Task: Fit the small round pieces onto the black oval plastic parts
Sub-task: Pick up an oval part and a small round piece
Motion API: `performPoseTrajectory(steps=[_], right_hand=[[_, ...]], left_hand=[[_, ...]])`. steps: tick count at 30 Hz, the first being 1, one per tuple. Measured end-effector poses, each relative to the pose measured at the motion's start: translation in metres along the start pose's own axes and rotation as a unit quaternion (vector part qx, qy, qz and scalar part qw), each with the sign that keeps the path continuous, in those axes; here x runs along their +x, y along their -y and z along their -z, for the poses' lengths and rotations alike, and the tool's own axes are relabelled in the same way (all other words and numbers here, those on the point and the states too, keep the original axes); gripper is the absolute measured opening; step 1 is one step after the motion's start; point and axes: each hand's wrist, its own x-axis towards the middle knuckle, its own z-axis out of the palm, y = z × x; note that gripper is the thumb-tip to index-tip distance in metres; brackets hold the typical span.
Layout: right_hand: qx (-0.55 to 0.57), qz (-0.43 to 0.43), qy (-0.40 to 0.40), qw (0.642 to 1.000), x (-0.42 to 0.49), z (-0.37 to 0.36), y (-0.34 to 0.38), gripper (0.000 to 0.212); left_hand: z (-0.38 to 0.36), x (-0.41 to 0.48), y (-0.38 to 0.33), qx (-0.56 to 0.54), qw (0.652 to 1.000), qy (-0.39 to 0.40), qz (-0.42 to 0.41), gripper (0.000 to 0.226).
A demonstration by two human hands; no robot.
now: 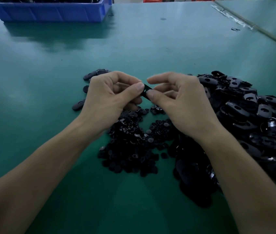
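A black oval plastic part is held between both hands above the green table. My left hand pinches its left end between thumb and curled fingers. My right hand pinches its right end with thumb and a finger, index finger raised above it. Below the hands lies a heap of small round black pieces. A large pile of black oval parts spreads to the right. Whether a round piece sits in the held part is hidden by the fingers.
Several black oval parts lie apart behind and left of my left hand. A blue bin with dark parts stands at the far left of the green table. A table seam runs along the far right.
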Motion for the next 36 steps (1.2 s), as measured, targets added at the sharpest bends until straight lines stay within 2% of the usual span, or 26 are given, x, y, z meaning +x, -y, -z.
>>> performPoseTrajectory(steps=[2, 10, 13, 15, 17, 19, 21, 27, 29, 32, 36], right_hand=[[0.003, 0.004, -0.012, 1.000, -0.003, 0.000, -0.001, 0.011], [0.076, 0.006, -0.070, 0.995, -0.004, 0.001, -0.003, 0.021], [0.030, 0.005, -0.091, 0.995, -0.006, -0.001, -0.003, 0.015], [-0.069, 0.030, -0.104, 0.992, -0.008, -0.002, -0.003, 0.005], [-0.165, 0.044, -0.057, 0.984, -0.010, -0.001, -0.001, 0.003], [-0.236, 0.025, 0.048, 0.970, -0.014, 0.000, 0.002, 0.006], [-0.297, 0.011, 0.117, 0.948, -0.017, 0.001, 0.007, 0.009], [-0.371, 0.041, 0.118, 0.920, -0.020, 0.004, 0.018, 0.009], [-0.376, 0.038, 0.143, 0.915, -0.020, 0.004, 0.018, 0.010], [-0.357, 0.026, 0.182, 0.916, -0.019, 0.003, 0.017, 0.011], [-0.328, 0.022, 0.191, 0.925, -0.019, 0.002, 0.017, 0.007]], left_hand=[[-0.001, 0.000, 0.000, -0.005, 1.000, -0.005, 0.004, 0.005], [-0.001, -0.002, 0.000, -0.032, 0.998, 0.046, 0.037, 0.009], [-0.001, -0.002, 0.001, -0.011, 0.999, 0.036, 0.023, 0.008], [-0.001, 0.000, 0.002, -0.007, 1.000, 0.007, 0.018, 0.007], [0.000, 0.002, 0.003, -0.005, 1.000, -0.023, 0.012, 0.008], [0.001, 0.003, 0.004, -0.001, 0.999, -0.037, 0.000, 0.009], [0.002, 0.004, 0.006, 0.003, 0.999, -0.038, -0.009, 0.011], [0.001, 0.004, 0.008, 0.021, 0.999, -0.035, -0.026, 0.014], [0.001, 0.004, 0.008, 0.034, 0.998, -0.030, -0.036, 0.018], [0.001, 0.003, 0.009, 0.020, 0.999, -0.023, -0.037, 0.018], [0.002, 0.002, 0.008, 0.004, 0.999, -0.024, -0.040, 0.013]])
